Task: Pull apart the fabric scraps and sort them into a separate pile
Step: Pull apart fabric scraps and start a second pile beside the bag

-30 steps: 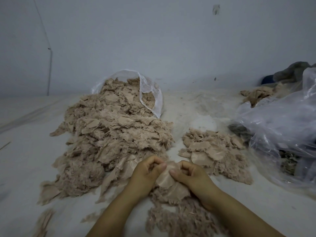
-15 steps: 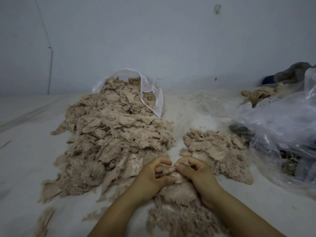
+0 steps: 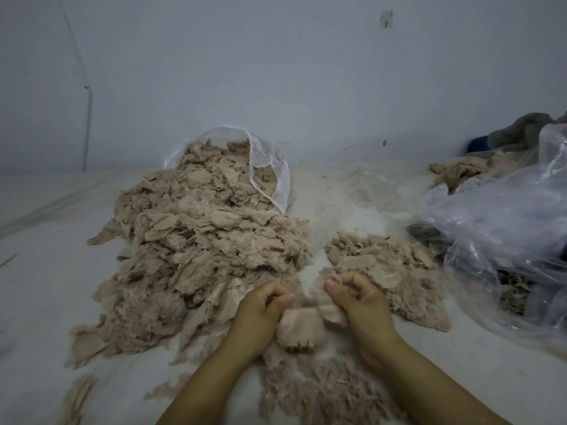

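Between your two hands, low in the middle of the view, the fabric scrap (image 3: 302,328) now hangs as a separating piece. A second ago your fingertips met over one flat beige piece; half a second ago they pinched together at its top edge. Your left hand (image 3: 264,311) and right hand (image 3: 357,297) have since drawn apart, each with fingers curled on its own part of the material. A lower flap, ragged along its bottom edge, sags between your wrists. Whether the two portions are fully parted cannot be told, since the strip between the hands is blurred. As a judgement, the pull is under way or just finished, and placing the pieces comes next.

Look at the scrap itself: pale tan, thin and limp, with a faint woven texture and frayed, fuzzy margins. It will probably tear or peel with little force and shed lint.

Beyond your right hand lies the small pile (image 3: 389,271) of the same tan pieces, probably the sorted one. Left of your hands, the large heap (image 3: 199,253) spills forward from an open clear bag (image 3: 270,167). More shredded scraps (image 3: 322,391) lie beneath your forearms. Far right, a crumpled plastic sack (image 3: 503,228) holds darker material. All of this rests on a pale, lint-dusted floor (image 3: 352,191).
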Motion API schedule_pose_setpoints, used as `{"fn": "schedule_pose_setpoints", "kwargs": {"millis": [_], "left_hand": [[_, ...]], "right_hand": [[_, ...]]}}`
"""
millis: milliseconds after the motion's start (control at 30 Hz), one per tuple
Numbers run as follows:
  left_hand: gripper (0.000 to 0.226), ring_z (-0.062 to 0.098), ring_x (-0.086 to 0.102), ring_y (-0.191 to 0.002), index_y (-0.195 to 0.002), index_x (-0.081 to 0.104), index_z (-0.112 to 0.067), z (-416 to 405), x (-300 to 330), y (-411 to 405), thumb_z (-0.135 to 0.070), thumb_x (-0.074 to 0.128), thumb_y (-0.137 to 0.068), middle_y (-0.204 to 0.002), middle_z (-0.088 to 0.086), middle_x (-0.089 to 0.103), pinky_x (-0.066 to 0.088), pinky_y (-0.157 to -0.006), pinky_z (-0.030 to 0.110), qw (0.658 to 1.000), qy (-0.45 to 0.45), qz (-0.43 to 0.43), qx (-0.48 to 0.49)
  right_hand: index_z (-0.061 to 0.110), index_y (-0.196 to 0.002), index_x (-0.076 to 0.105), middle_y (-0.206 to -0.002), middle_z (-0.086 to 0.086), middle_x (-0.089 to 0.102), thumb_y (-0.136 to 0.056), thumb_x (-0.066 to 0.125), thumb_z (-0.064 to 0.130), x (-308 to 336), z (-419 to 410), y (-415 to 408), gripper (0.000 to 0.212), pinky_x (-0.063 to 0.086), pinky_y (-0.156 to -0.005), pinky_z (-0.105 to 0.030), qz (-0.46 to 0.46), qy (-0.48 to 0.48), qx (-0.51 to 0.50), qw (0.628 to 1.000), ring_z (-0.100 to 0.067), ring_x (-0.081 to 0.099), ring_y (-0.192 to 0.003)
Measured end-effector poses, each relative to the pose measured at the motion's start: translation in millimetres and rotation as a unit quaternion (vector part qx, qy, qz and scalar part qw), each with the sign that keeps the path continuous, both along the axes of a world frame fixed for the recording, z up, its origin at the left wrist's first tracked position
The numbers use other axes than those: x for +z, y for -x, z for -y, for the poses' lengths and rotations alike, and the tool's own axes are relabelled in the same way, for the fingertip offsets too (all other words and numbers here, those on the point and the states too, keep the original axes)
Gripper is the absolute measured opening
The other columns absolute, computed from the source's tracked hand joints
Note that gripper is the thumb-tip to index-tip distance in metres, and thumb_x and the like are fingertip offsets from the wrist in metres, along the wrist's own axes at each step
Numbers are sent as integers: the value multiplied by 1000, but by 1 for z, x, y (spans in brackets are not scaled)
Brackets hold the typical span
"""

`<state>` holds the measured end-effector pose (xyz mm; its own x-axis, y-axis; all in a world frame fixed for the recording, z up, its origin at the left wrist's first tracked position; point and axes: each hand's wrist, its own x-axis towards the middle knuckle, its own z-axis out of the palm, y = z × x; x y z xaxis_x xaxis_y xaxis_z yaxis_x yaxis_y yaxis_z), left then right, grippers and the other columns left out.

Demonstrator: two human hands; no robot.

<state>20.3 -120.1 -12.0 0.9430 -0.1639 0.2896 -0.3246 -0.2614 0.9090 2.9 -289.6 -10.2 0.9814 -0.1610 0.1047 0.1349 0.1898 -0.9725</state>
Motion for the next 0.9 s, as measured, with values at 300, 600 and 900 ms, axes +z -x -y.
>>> {"fn": "schedule_pose_setpoints", "kwargs": {"millis": [300, 600, 900], "left_hand": [[19, -1, 53, -56, -69, 68, -16, 12, 2, 11, -6, 65, -85, -58, -12, 60, 40, -58, 14, 992, 15, -63, -104], [23, 0, 57, -63, -70, 70, -20, 6, 6, 10, -10, 61, -88, -67, -5, 66, 43, -62, 13, 996, 4, -61, -68], [18, 12, 68, -81, -92, 69, -16, 5, 4, 7, -1, 60, -86, -86, 2, 73, 51, -69, 19, 975, 187, -108, -59]], "right_hand": [[6, -81, 56, -70, -20, 54, -84, 67, 6, 1, -10, 3, 12, 44, -59, -35, 21, -27, 6, 999, -27, 49, -62], [17, -91, 60, -85, -3, 66, -87, 66, 5, 11, 18, -9, 14, 53, -64, -31, 30, 8, -160, 987, -20, 62, -77], [15, -89, 69, -80, 0, 70, -76, 65, 50, 4, -6, 6, 38, 50, -61, -18, -45, 131, 100, 985, -12, 65, -69]]}}
